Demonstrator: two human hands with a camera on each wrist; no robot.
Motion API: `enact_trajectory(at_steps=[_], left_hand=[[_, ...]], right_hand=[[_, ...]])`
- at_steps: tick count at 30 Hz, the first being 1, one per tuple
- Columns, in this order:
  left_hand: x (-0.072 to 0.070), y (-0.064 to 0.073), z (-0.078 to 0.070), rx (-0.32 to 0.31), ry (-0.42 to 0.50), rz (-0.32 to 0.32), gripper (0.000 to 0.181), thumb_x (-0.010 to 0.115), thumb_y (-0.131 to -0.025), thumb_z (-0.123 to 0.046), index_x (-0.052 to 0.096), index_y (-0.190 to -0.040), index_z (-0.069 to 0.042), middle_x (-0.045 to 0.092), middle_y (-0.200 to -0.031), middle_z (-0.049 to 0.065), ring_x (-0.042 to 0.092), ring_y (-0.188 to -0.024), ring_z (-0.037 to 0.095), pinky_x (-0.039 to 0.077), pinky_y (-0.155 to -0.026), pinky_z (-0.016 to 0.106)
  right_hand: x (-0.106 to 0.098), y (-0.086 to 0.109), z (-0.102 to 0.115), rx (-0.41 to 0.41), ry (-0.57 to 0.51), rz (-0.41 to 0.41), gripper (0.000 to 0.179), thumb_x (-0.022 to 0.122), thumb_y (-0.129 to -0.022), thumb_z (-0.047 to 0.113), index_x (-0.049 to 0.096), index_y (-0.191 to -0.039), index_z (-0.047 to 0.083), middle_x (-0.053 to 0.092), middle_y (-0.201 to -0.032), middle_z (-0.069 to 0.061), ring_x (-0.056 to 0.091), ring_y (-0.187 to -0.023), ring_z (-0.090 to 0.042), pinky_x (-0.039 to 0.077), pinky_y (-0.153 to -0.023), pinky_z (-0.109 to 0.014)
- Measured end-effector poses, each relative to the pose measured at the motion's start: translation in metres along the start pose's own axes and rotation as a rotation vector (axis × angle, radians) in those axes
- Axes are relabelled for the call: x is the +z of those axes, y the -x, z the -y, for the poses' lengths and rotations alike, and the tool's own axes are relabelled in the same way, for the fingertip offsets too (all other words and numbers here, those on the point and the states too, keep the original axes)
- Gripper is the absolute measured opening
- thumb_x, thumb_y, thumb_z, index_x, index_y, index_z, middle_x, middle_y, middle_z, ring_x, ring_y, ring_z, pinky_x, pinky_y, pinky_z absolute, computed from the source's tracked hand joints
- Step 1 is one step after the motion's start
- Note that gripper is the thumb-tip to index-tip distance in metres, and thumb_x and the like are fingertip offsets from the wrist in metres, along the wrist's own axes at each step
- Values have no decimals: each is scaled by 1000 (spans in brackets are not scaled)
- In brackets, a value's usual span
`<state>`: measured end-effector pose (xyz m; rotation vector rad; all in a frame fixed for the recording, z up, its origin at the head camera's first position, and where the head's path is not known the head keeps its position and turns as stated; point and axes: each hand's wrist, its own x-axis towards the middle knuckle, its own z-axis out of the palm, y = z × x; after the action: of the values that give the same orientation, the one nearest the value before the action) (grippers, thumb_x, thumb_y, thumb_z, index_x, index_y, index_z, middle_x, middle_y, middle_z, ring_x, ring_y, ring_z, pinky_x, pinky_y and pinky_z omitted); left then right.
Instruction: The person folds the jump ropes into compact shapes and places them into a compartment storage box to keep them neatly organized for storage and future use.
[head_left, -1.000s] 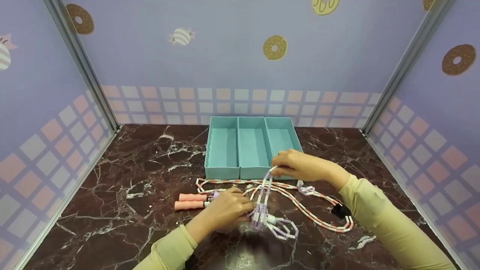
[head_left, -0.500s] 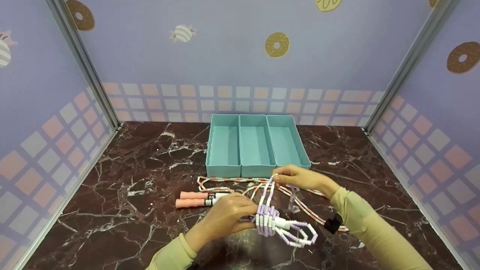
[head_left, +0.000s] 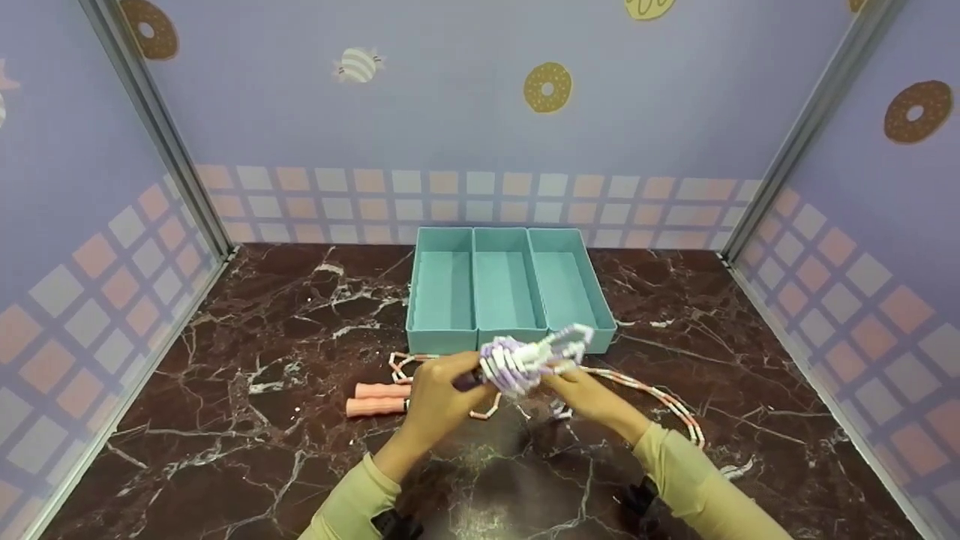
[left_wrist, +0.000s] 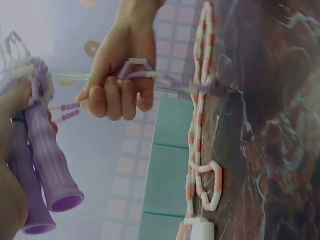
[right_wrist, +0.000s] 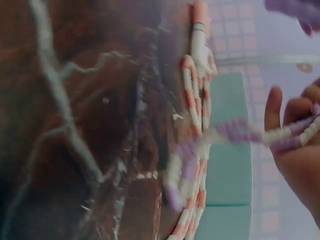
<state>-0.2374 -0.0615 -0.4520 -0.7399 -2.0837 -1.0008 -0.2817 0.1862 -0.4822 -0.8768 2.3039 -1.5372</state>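
Note:
My left hand (head_left: 441, 390) grips the two purple handles (left_wrist: 52, 155) of a purple-and-white beaded jump rope (head_left: 510, 364), held up above the table. Its cord is wound in several turns around the top of the handles, and a loop sticks out beyond. Close beside the bundle, my right hand (head_left: 589, 394) has its fingers curled around a doubled length of this cord. From that hand a loose purple-and-white tail (right_wrist: 235, 131) hangs toward the table. A second jump rope, pink and white, lies beneath, with pink handles (head_left: 375, 406) at left and beaded cord (head_left: 660, 397) reaching right.
Behind the ropes stands a teal box (head_left: 446, 341) with three compartments, and nothing shows inside them. Patterned walls (head_left: 480, 112) close off the back and both sides of the dark marbled table (head_left: 225, 420).
Both hands have lifted, and the wound bundle has risen and tipped so its loop points up and right. My right hand has gone from above the bundle to beside it, still holding cord.

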Motion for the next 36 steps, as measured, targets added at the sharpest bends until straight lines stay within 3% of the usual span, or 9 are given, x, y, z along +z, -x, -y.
enact_trajectory(at_steps=[2,4,9,13,16,22,27,32,36], left_hand=[[1,-3,2,-100,19,-13,15,83,-73,-18,74,-83,-11,74,-76,2,63,-61,12,48,-58,24],[2,-6,4,-199,42,-12,14,83,-73,-18,75,-83,-12,73,-72,2,57,-57,9,43,-54,22],[2,-13,14,-390,125,3,10,80,-76,-16,75,-83,-9,70,-68,5,50,-56,6,40,-51,20],[4,-19,27,-476,187,4,9,79,-78,-16,75,-81,-8,70,-71,8,52,-60,8,43,-55,21],[3,-20,35,-515,192,12,13,79,-78,-16,71,-73,-7,64,-65,4,48,-60,8,38,-54,20],[2,-19,43,-539,164,56,22,78,-77,-15,62,-65,-7,46,-57,-5,39,-55,8,27,-51,20],[3,-21,46,-533,85,80,18,78,-77,-17,66,-67,-8,54,-60,-1,43,-58,11,31,-52,22],[5,-21,48,-555,53,97,14,77,-77,-19,70,-71,-9,64,-65,4,47,-59,13,36,-53,24],[6,-20,53,-578,75,90,17,77,-78,-19,68,-68,-8,58,-62,0,44,-59,12,33,-52,23]], right_hand=[[8,-4,4,-63,110,-34,31,41,-107,20,61,-108,-4,60,-86,-12,53,-79,-2,48,-74,-24],[14,-5,7,-164,253,-83,24,41,-106,14,62,-108,1,58,-84,-16,50,-78,-5,46,-73,-26],[25,2,12,-279,675,-248,16,53,-101,10,63,-112,7,65,-89,-4,56,-83,-13,48,-75,-31],[28,10,17,-331,897,-341,12,62,-95,11,65,-107,9,71,-94,-2,62,-86,-20,50,-76,-35],[26,16,22,-371,1011,-383,7,66,-93,15,63,-99,12,70,-87,1,58,-79,-19,47,-73,-33],[19,27,33,-411,1173,-360,5,65,-91,18,61,-92,15,65,-83,3,57,-82,-18,46,-83,-34],[15,35,43,-348,1244,-315,5,65,-86,18,64,-91,16,66,-85,2,60,-90,-20,45,-92,-38],[12,39,49,-310,1214,-300,7,70,-86,22,66,-89,18,68,-85,4,58,-85,-18,46,-90,-39],[10,40,48,-371,1177,-353,13,76,-83,26,65,-84,19,69,-83,5,56,-78,-16,47,-85,-37]])
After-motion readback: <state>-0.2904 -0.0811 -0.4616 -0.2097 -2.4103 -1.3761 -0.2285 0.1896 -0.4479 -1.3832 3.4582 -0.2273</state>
